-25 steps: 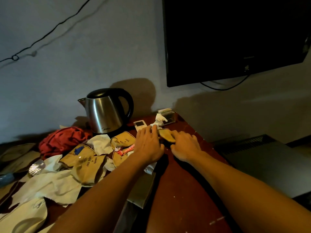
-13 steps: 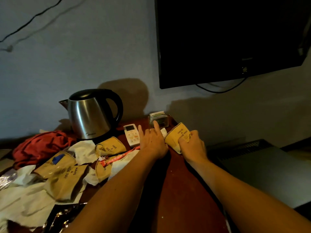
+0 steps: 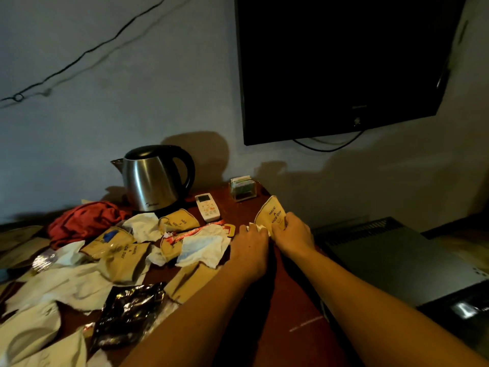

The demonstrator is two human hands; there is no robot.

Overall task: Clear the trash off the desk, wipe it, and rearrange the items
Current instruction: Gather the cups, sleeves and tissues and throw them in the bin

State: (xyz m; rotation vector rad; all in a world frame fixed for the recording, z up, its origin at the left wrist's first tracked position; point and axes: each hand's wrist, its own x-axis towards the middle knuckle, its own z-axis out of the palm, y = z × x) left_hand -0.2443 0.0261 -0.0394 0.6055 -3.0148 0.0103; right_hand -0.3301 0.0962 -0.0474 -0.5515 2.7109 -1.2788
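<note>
Desk (image 3: 296, 308) edge: cup (image 3: 272, 213) btwn hands (image 3: 270, 241)

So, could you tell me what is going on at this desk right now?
A person is clearing a littered desk. The right hand grips a crushed paper cup printed "HAVE A NICE DAY" at the desk's far right edge, and the left hand beside it pinches a bit of white tissue. More flattened cups, tissues and a dark wrapper lie to the left. The kettle and remote stand behind, untouched.
</note>
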